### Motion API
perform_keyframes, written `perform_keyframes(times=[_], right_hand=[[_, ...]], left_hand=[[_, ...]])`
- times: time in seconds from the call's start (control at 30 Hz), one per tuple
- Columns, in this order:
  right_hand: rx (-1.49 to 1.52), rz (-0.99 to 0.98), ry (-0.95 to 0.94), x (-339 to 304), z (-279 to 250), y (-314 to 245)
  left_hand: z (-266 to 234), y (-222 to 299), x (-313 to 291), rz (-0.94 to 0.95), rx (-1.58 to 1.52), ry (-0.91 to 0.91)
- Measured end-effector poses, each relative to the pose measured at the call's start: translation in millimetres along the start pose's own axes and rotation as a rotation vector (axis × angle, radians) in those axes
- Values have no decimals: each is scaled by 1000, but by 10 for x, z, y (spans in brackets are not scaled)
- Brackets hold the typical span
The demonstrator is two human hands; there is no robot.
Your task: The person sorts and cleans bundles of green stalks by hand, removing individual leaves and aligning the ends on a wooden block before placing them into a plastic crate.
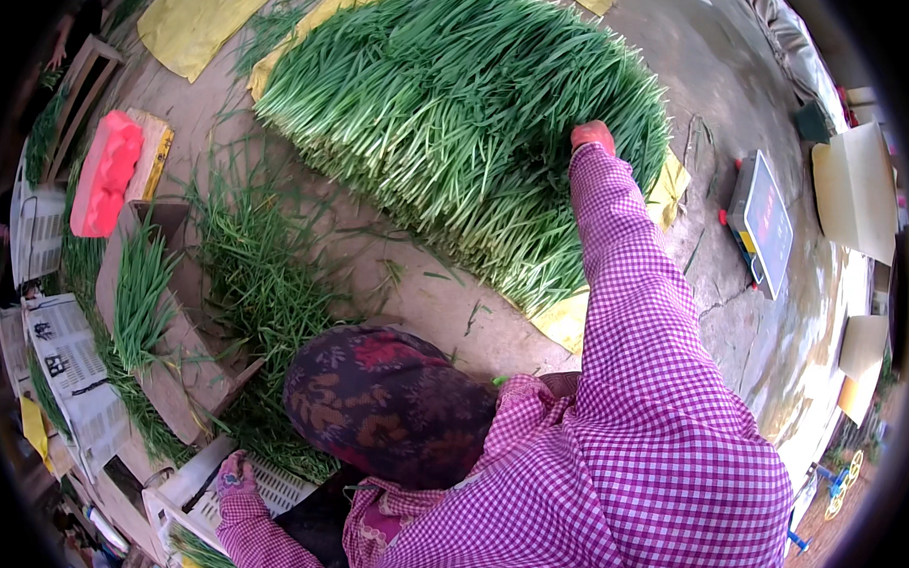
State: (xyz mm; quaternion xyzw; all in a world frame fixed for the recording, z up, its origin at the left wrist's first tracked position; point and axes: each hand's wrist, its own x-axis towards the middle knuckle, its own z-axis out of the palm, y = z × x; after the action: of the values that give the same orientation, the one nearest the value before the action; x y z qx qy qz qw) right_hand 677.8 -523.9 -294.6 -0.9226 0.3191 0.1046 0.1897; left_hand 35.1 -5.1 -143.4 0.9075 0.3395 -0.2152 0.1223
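Note:
A large pile of long green chive-like stalks point(460, 114) lies on yellow sheets point(563, 323) on the concrete ground. My right hand point(592, 137), in a reddish glove, reaches out to the pile's right side. Its fingers are buried in the stalks, so its grip is hidden. My right sleeve is purple checked cloth. My left hand point(233, 474), in a patterned glove, rests low at the left on the rim of a white plastic crate point(267, 490). My bent knee in dark floral cloth point(390, 402) sits between the two arms.
Loose green stalks point(259, 277) litter the ground left of the pile. A wooden board point(176, 379) holds a small bunch point(139, 293). A pink block point(106, 172) lies at the far left, newspapers point(71, 371) below it. A flat weighing scale point(762, 223) and cardboard point(858, 183) are at the right.

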Motion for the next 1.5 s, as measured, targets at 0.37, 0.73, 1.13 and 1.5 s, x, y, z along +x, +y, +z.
perform_keyframes(times=[0.37, 0.73, 1.13, 1.5], right_hand=[[863, 13, -361, 249, -97, 553], [1091, -67, -502, 315, -86, 667], [547, -111, -208, -214, -253, 309], [-175, -329, -68, -161, -344, 186]], left_hand=[[-54, 72, 55, -61, -12, -84], [-4, 90, 82, -43, -14, -70], [2, 2, 23, -67, -15, -67], [33, -1, -23, -90, 1, -71]])
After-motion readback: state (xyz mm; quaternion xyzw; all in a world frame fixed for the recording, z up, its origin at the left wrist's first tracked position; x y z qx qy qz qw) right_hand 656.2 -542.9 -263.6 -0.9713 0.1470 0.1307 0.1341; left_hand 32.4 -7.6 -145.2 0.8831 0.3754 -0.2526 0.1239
